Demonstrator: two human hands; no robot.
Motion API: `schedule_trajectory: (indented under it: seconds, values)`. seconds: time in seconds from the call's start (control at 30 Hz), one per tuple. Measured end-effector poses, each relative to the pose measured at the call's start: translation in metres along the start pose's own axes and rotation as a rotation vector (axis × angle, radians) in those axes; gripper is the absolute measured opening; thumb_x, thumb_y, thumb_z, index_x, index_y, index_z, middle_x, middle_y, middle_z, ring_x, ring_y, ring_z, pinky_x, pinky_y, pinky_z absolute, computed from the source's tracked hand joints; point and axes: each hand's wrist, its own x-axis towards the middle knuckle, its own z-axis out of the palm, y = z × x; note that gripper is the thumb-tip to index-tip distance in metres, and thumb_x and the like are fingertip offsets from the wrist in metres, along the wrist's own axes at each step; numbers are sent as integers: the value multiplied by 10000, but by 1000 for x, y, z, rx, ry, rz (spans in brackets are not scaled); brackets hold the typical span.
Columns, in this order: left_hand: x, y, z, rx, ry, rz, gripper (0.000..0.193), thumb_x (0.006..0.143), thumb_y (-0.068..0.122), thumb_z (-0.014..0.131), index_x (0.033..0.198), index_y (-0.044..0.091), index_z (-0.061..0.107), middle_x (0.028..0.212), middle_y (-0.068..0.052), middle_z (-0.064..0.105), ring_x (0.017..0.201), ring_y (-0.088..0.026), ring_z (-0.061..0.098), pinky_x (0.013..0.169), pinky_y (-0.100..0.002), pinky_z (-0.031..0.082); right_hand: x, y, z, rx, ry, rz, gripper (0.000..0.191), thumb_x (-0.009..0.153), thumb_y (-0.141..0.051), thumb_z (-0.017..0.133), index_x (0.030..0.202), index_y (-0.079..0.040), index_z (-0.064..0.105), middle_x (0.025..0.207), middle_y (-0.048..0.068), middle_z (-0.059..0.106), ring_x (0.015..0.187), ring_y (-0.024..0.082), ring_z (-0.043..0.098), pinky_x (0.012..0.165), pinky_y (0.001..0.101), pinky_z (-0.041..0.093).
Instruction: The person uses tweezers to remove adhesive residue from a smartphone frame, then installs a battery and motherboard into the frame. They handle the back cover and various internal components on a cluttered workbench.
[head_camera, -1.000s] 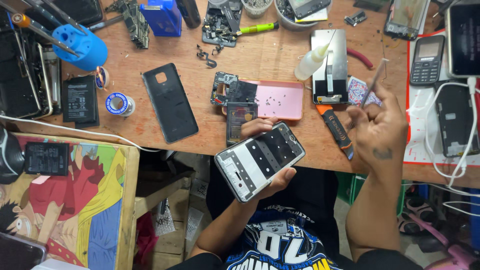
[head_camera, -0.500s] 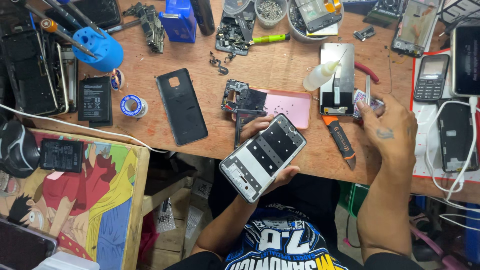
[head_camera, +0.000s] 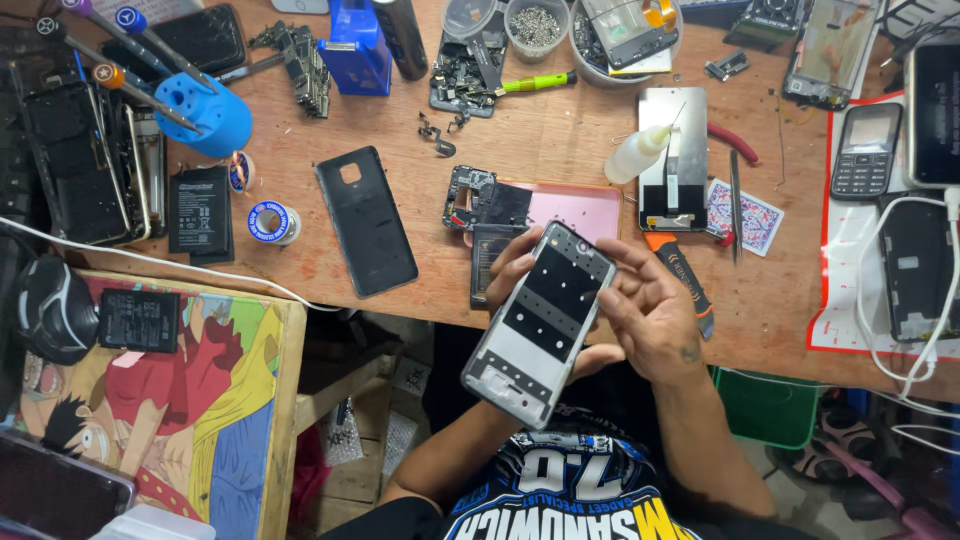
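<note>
A wooden workbench (head_camera: 560, 150) fills the upper part of the view, its near edge running just above the person's lap. At the bench's left, lower down, sits a side table (head_camera: 225, 420) with a bright cartoon top. Between that table and the person's knees is a gap of open floor space.

Held over the bench's near edge, in front of the person's chest, is a stripped phone frame (head_camera: 540, 322), tilted with its top end toward the bench. The left hand (head_camera: 520, 275) grips it from behind and below, fingers curling over its upper left edge. The right hand (head_camera: 650, 310) is open, fingers spread and resting against the frame's right edge.

On the bench just above the frame lies one pink tray (head_camera: 575, 208). Left of it lies one dark phone back cover (head_camera: 366, 221), with bare wood around it. One white squeeze bottle (head_camera: 640, 155) lies right of the tray, beside one metal-backed screen panel (head_camera: 673, 160). One orange-handled tool (head_camera: 680, 280) lies near the right hand. At the bench's left end, one blue stand (head_camera: 205, 115) holds three screwdrivers.
</note>
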Motion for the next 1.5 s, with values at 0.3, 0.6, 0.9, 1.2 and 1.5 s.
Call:
schedule_trajectory:
  seconds: [0.3, 0.6, 0.9, 1.2, 1.5]
  values:
    - [-22, -2, 13, 154, -39, -64, 991, 782, 394, 926, 1503, 75, 325, 1493, -173, 408, 1453, -344, 457, 1225, -456, 486, 36, -60, -34, -1227, 573, -282, 331, 999, -166, 757, 1275, 2, 687, 1061, 139, 721, 858, 199, 676, 783, 335, 545]
    - [-23, -7, 15, 125, 8, -67, 874, 849, 234, 877, 1480, 114, 285, 1530, -205, 383, 1465, -333, 452, 1246, -478, 477, 62, -69, -33, -1470, 503, -169, 615, 788, -201, 916, 1300, -13, 634, 1112, 199, 642, 1029, 354, 620, 888, 450, 491]
    - [-24, -8, 16, 160, 47, -64, 892, 832, 223, 869, 1488, 110, 275, 1528, -216, 373, 1486, -368, 395, 1262, -497, 415, 50, -58, -62, -705, 507, -284, 584, 922, -41, 765, 1448, 16, 520, 1079, 69, 681, 991, 129, 688, 858, 269, 575]
    - [-21, -3, 24, 212, 61, -64, 842, 847, 251, 842, 1470, 100, 296, 1516, -201, 404, 1458, -352, 437, 1270, -503, 387, -19, -65, -97, 14, 367, -364, 468, 938, -117, 783, 1304, -11, 511, 1181, 63, 686, 1084, 124, 675, 1022, 303, 529]
    - [-24, 16, 31, 138, 92, -94, 827, 904, 311, 826, 1490, 95, 283, 1570, -182, 407, 1413, -292, 457, 1210, -452, 436, -64, -54, -90, 1210, -258, -67, 376, 1067, -381, 539, 1231, -44, 524, 692, -61, 364, 545, 69, 303, 695, 256, 304]
